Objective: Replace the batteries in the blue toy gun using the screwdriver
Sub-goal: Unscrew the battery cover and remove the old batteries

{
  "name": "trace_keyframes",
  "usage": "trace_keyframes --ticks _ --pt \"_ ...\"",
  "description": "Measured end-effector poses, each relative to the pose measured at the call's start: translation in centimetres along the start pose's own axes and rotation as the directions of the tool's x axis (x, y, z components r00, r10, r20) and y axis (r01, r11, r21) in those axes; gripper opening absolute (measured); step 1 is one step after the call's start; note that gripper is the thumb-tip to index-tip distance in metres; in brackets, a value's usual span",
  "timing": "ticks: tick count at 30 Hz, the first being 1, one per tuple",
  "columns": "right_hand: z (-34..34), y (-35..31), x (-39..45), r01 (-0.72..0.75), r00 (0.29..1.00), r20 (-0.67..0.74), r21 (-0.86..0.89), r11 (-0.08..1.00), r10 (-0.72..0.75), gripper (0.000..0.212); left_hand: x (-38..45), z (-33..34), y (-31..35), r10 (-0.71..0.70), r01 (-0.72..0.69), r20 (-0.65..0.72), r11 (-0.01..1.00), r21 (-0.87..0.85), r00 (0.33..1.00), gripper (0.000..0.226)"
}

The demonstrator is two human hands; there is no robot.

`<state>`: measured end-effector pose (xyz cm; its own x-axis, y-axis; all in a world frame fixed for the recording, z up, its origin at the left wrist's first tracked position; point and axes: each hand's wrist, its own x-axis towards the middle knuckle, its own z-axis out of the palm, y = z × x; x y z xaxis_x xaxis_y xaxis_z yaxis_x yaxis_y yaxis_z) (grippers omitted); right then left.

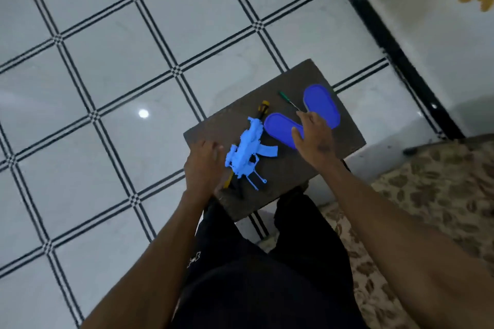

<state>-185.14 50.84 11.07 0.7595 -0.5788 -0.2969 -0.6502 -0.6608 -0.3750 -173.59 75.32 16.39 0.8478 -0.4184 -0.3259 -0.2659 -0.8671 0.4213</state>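
The person is sitting over a small dark bench (315, 165), and the blue toy gun (247, 151) is lying on it near the left edge, its stock end pointing back toward the near corner. The left hand (201, 168) is resting against the gun's left side with fingers loosely extended, steadying it rather than gripping it as far as I can see. The right hand (311, 132) is hovering spread and flat above two blue oval lids (322, 104) toward the bench's right side, fingers straight and holding nothing. A thin green-handled screwdriver (290, 100) is lying just beyond those fingertips near the far edge, and a yellow-and-black handled screwdriver (262, 108) is lying beside the gun's muzzle end. Picking up a driver looks like the step in hand; it would go best if the right hand pinches the handle, not the shaft, while the left is pressing the gun firmly down so the battery cover screw faces up. I cannot tell from here where that cover is. Both forearms are reaching forward and down, elbows wide.
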Motion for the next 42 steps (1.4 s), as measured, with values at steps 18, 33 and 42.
trace_keyframes --ticks 18,33,42 --pt "-0.7 3.6 0.2 0.037 0.998 0.059 -0.170 0.985 -0.027 0.054 -3.7 7.4 0.6 -0.122 0.100 -0.085 0.969 -0.226 0.989 0.021" --pt "8.3 16.8 16.2 0.095 0.994 0.081 -0.251 0.963 -0.077 0.073 10.0 27.1 7.2 -0.086 0.019 -0.292 0.974 -0.226 0.953 0.028" --pt "12.5 19.1 17.8 0.148 0.984 -0.070 -0.210 0.966 -0.166 0.082 13.6 32.7 6.1 0.072 -0.135 -0.571 0.988 -0.069 0.818 0.024"
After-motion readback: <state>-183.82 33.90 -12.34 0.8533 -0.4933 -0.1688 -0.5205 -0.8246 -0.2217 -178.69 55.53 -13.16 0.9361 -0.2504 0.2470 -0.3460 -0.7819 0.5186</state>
